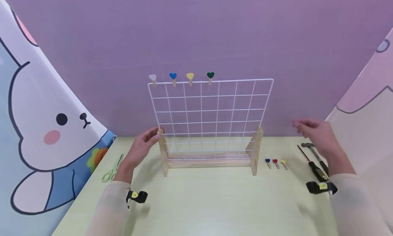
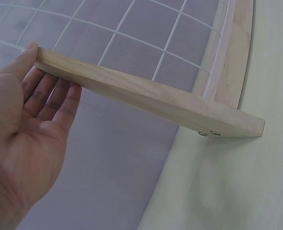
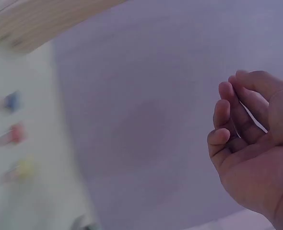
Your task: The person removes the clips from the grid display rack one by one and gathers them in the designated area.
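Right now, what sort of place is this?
Probably an indoor craft corner: there's a pale table, a cartoon-animal panel, and a white wire grid in a wooden stand.

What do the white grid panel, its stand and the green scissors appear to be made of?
Grid panel: probably white-coated metal wire, given its thin, straight bars.
Stand: pale, seemingly unvarnished wood; faint grain shows in the left wrist view.
Scissors: handles perhaps plastic, being light green; finish too small to tell.

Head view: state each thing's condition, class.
Stand: upright
Wire grid: upright in stand
Four heart clips: fastened along grid's top
Three heart clips: lying loose
Scissors: lying; blade opening unclear
Screwdriver: lying flat
Hammer: lying, partly hidden
Left hand: gripping stand
Right hand: raised, empty
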A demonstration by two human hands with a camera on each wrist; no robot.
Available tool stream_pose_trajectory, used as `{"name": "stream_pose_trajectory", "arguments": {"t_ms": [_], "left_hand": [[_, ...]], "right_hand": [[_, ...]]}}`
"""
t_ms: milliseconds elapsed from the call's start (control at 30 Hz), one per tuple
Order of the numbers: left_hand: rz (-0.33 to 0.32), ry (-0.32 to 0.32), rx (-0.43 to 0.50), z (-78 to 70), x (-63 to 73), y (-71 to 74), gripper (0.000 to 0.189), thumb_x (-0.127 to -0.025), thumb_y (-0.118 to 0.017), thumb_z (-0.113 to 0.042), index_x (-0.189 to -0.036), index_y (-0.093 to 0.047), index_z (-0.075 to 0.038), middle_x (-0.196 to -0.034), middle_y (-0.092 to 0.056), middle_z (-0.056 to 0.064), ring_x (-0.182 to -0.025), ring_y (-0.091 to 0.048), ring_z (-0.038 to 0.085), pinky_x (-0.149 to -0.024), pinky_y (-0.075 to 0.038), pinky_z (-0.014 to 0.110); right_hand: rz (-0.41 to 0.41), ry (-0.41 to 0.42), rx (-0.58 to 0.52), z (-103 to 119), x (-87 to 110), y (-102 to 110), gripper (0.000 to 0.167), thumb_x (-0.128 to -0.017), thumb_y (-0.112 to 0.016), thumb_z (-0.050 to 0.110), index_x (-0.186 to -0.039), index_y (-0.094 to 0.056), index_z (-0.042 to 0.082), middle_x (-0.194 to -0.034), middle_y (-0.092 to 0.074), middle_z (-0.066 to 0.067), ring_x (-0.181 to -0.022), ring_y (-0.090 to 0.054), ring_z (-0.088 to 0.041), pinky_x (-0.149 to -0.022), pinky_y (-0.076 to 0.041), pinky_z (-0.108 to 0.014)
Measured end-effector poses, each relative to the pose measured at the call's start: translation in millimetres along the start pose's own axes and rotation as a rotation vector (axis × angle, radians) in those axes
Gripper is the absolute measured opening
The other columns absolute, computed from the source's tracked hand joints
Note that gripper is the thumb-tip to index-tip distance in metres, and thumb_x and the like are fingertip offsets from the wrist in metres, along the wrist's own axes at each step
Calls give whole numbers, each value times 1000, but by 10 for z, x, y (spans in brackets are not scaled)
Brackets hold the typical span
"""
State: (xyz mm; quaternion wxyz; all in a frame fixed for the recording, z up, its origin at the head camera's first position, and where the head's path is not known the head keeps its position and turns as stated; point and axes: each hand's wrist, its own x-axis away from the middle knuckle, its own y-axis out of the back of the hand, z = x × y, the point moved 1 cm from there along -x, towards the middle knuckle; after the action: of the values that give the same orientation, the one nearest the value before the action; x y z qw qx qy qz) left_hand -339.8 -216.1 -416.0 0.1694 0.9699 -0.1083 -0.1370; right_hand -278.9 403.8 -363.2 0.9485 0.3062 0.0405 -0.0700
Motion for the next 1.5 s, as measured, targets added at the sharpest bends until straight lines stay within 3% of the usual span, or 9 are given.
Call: {"name": "stream_pose_trajectory", "arguments": {"t_ms": [133,267,333,433,633,800,1033,1233,1500], "left_hand": [[-1,-6,-4,-5,-4,13,51,-105,-59,-42,-151,-54,-20,-150,-59,8,-134,-55,9,-104,-46,11],[12,-7,-5,1,13,27,51,-106,-57,-43,-151,-53,-21,-150,-58,5,-136,-53,8,-109,-45,16],[17,-8,-9,3,25,31,51,-106,-56,-43,-152,-53,-21,-151,-58,5,-137,-53,9,-113,-44,20],[14,-2,-10,5,34,32,51,-105,-57,-44,-151,-53,-21,-151,-58,5,-137,-53,9,-114,-44,22],[2,3,1,11,23,19,51,-106,-58,-42,-151,-53,-18,-150,-58,8,-133,-54,6,-105,-45,11],[2,-3,3,4,22,-10,50,-106,-57,-40,-150,-54,-16,-149,-59,10,-130,-56,2,-103,-46,10],[5,3,-7,-8,33,-10,51,-105,-57,-43,-151,-54,-20,-150,-59,5,-138,-53,12,-112,-46,21],[4,-20,-5,-31,29,-1,51,-106,-57,-41,-151,-53,-17,-149,-59,7,-133,-55,5,-104,-46,11],[5,-14,-9,-40,21,-9,51,-106,-56,-42,-151,-54,-19,-150,-59,5,-134,-55,5,-106,-45,12]], "right_hand": [[-37,68,-204,565,-88,204,37,-101,-68,37,-133,-69,19,-100,-72,24,-90,-60,-4,-78,-51,-16],[-43,224,-512,1112,-163,275,21,-95,-76,14,-115,-78,8,-99,-80,9,-79,-64,-7,-70,-55,-16],[-29,287,-589,1358,-183,271,19,-93,-77,9,-111,-78,2,-98,-81,3,-77,-65,-10,-68,-55,-17],[-26,319,-540,1684,-182,241,22,-93,-77,9,-113,-77,0,-99,-80,1,-79,-66,-11,-70,-56,-17],[-31,346,-282,2169,-209,99,28,-96,-76,21,-118,-76,5,-96,-78,7,-83,-64,-12,-78,-53,-18],[48,421,-320,2446,-250,-110,26,-94,-78,18,-115,-76,2,-96,-77,2,-86,-65,-15,-77,-56,-19],[133,435,-285,2677,-305,-419,25,-95,-77,21,-117,-76,9,-106,-74,1,-94,-64,-18,-84,-56,-21],[153,420,-247,2834,-364,-612,26,-94,-77,25,-117,-77,12,-105,-74,4,-95,-64,-20,-86,-56,-23],[188,395,-180,2980,-443,-757,27,-95,-76,21,-119,-76,10,-104,-74,4,-97,-67,-16,-84,-57,-22]]}}
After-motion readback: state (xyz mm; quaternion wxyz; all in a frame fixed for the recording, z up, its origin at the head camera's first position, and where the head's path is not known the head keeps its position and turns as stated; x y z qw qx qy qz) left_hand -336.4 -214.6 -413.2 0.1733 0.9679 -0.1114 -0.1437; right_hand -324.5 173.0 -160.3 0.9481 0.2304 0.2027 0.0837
